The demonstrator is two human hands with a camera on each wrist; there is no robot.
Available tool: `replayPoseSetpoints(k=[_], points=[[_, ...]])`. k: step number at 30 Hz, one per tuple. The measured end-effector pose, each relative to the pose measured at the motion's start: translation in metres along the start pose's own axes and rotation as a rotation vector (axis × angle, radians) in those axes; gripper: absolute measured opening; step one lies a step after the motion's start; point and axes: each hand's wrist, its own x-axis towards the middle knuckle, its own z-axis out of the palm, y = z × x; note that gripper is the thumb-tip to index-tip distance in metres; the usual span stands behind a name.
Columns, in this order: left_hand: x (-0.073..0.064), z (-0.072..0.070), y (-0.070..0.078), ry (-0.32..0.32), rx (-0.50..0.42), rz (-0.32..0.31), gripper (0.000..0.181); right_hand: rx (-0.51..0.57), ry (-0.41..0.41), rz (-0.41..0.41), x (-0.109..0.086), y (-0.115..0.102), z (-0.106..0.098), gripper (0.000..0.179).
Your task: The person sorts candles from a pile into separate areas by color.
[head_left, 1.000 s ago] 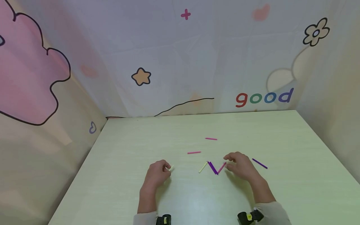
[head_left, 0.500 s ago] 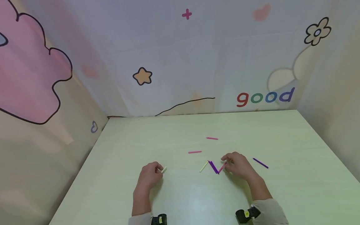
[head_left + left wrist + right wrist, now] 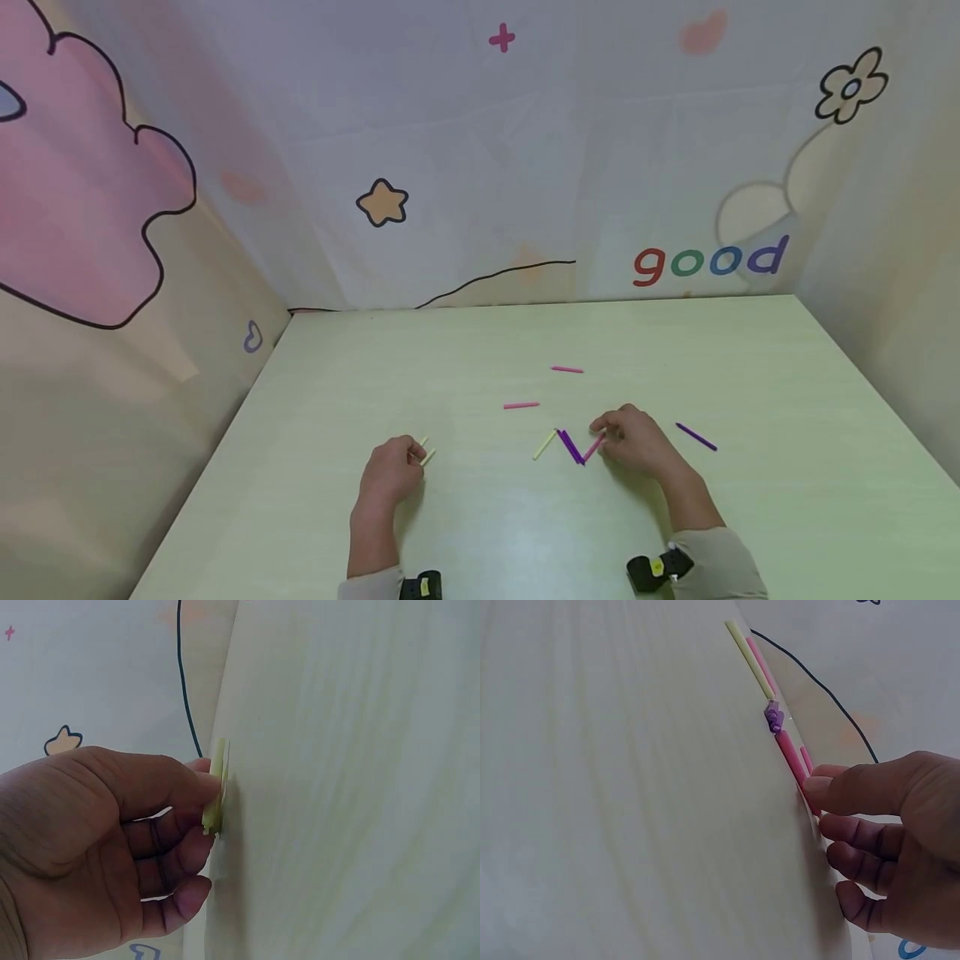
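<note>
In the head view my left hand (image 3: 391, 472) is low over the table at left. Its thumb and forefinger pinch a short pale yellow stick (image 3: 215, 785); a second pale yellow stick (image 3: 423, 441) shows just behind the fingers. My right hand (image 3: 634, 444) has thumb and forefinger around the upper end of a pink stick (image 3: 592, 448), its other fingers loosely bent. That pink stick meets two purple sticks (image 3: 571, 447) lying side by side, and a yellow stick (image 3: 545, 444) slants from their top, making a zigzag.
Two loose pink sticks lie farther back, a nearer pink stick (image 3: 521, 406) and a farther pink stick (image 3: 567, 369). Right of my right hand is a loose purple stick (image 3: 696, 437). A printed cloth wall (image 3: 465, 167) borders the pale table (image 3: 360, 367) behind and at both sides.
My left hand has moved left and slightly toward me with the yellow stick, and a second yellow stick now shows beside it. My right hand has shifted slightly onto the pink stick's end.
</note>
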Motion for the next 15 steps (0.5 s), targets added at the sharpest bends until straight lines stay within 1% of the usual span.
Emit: replayPoseSetpoints(k=[6,8,12,15], points=[[0.0003,-0.0006,0.0008,0.008,0.066,-0.050,0.015,0.002,-0.002,-0.004,0.0011,0.0001,0.0018,0.019],[0.0005,-0.0007,0.0010,0.010,0.074,-0.065,0.015,0.007,-0.004,0.000,0.0010,-0.0003,0.0018,0.017],[0.0001,-0.0013,0.0008,0.006,0.077,-0.076,0.014,0.008,-0.018,0.008,0.0006,-0.0008,0.0016,0.013],[-0.0003,-0.0014,0.0004,0.003,0.080,-0.079,0.014,-0.009,-0.025,0.009,0.0005,-0.0006,0.0015,0.011]])
